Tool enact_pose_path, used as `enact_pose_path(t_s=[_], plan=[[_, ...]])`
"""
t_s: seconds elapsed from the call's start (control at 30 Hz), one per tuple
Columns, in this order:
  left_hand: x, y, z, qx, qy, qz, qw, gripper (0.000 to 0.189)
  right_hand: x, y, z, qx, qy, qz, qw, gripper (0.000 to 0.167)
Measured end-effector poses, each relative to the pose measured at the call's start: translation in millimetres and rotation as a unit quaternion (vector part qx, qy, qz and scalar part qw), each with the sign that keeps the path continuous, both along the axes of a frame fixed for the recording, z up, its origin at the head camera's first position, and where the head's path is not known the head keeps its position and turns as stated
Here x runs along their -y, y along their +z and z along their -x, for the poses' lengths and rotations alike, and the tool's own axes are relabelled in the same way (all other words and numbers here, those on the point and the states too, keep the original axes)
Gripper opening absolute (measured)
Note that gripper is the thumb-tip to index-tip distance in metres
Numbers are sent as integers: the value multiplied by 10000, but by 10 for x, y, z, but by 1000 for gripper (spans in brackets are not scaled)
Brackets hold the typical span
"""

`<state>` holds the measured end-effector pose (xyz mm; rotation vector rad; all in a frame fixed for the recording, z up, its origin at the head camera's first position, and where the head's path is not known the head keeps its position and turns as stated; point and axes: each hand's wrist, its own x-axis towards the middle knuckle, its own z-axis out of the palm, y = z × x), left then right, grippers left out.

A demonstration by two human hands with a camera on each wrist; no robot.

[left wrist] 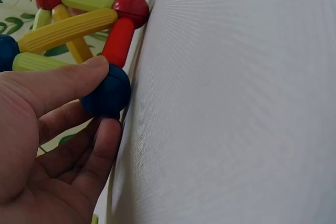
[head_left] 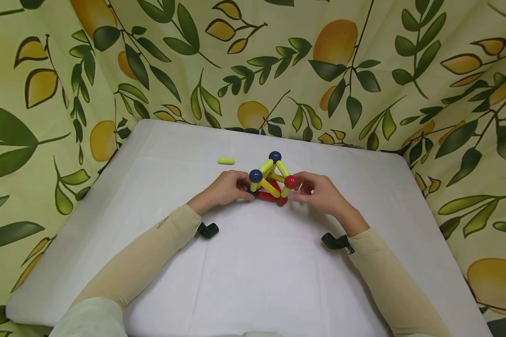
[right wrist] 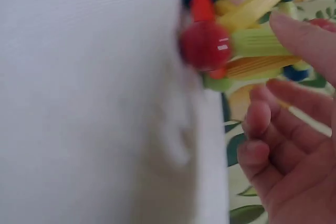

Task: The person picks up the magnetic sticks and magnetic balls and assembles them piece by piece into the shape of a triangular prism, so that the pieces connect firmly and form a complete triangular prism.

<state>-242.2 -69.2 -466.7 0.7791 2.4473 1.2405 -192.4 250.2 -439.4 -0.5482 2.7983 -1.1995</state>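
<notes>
A frame of magnetic building rods and balls stands on the white table, with red rods at its base and yellow and lime ones above. Blue and red balls join its corners. At its lower left corner my left hand pinches a dark blue ball between thumb and fingers. My right hand is at the right side, close to the upper red ball. In the right wrist view its thumb overlaps a lime rod, while the other fingers are loosely bent below, apart from the frame.
One loose lime rod lies on the white-covered table, behind and left of the frame. A curtain with leaves and fruit surrounds the table's back and sides. Black camera mounts sit at both wrists.
</notes>
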Motion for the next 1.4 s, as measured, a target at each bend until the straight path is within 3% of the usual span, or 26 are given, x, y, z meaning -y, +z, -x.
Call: enact_pose_path(t_s=[0.1, 0.23, 0.57, 0.83, 1.0, 1.13, 1.3, 1.4], plan=[[-4, 6, -6, 29, -17, 14, 10000, 28, 1, -124, 4, 422, 190, 34, 9989, 38], [-3, 5, -3, 17, -11, 20, 10000, 29, 60, -232, 11, 499, 289, 320, 9978, 28], [-4, -19, 18, 6, 20, 15, 10000, 31, 100, -292, 27, -76, 410, 151, 9990, 17], [-29, 17, -19, -3, 69, 114, 9999, 33, 116, -306, 23, -24, 313, 169, 9994, 21], [5, 48, 3, -51, -82, 231, 9997, 35, 104, -319, 29, 2, 288, 206, 9994, 21], [146, 212, 85, -206, -10, 289, 9994, 33, 105, -340, 49, 98, 294, 305, 9991, 26], [358, 550, 265, -485, 605, 426, 9961, 33, 87, -378, 69, 269, 208, 508, 9981, 32], [433, 688, 405, -643, 832, 648, 9923, 32, 65, -398, 66, 359, 165, 676, 9969, 33]])
